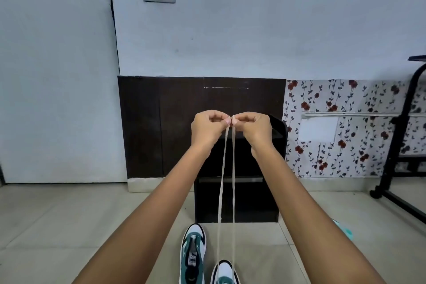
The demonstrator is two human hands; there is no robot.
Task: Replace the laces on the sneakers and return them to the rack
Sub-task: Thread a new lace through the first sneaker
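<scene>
Mid-frame, the left hand (205,128) and right hand (254,128) each pinch one end of the white lace (222,180), which rises from the bottom-centre sneaker (224,272). They seem to be evening the lengths; the next move likely calls for crossing the ends through further eyelets.

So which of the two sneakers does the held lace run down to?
The right sneaker, cut off by the bottom edge; both lace strands end there, passing beside the left sneaker.
</scene>
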